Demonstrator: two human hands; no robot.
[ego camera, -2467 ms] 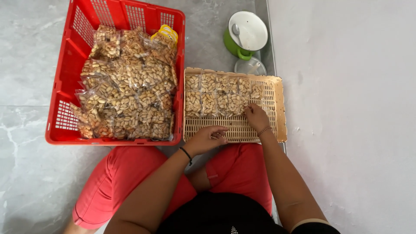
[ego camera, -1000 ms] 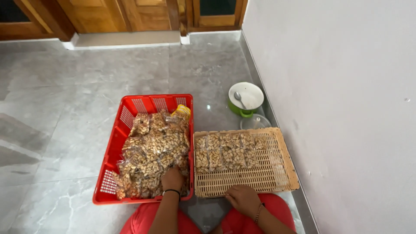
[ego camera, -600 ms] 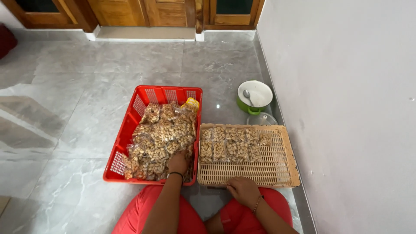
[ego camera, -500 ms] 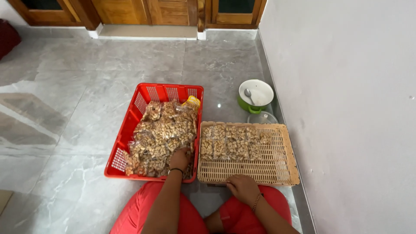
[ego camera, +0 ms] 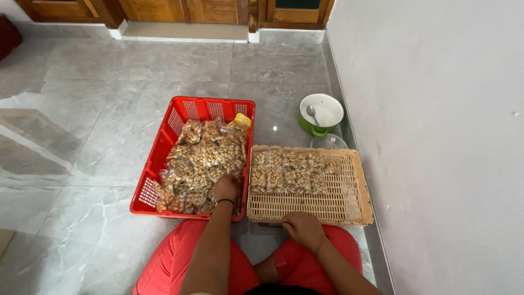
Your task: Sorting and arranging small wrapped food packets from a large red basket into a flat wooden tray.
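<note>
— Where is the left hand (ego camera: 227, 188)?

— It is down in the red plastic crate (ego camera: 164, 145), at the near right corner, resting on the heap of clear packets of nuts (ego camera: 203, 164). The fingers curl into the pile, but I cannot tell whether they have closed on a packet or only touch it. A dark band sits on that wrist.

— And the right hand (ego camera: 303, 228)?

— It lies at the near edge of the woven tan tray (ego camera: 311, 206), fingers bent over the rim. It seems to grip the edge, though the fingertips are hidden, so I cannot say for sure. A thin bracelet shows on that wrist.

— What is on the tray?

— A row of flat nut packets (ego camera: 289, 172) laid side by side along the far half; the near half is bare weave.

— How do the crate and tray stand?

— Side by side on the grey tiled floor (ego camera: 98, 125), their long sides touching or nearly so, the crate to the left. The person sits at their near edges in red trousers (ego camera: 180, 262).

— Anything else close by?

— A green pot (ego camera: 321, 114) with a white inside and a spoon (ego camera: 312, 113) in it stands beyond the tray's far edge, next to the white wall (ego camera: 436, 136), with a glass lid (ego camera: 329, 142) just before it.
</note>
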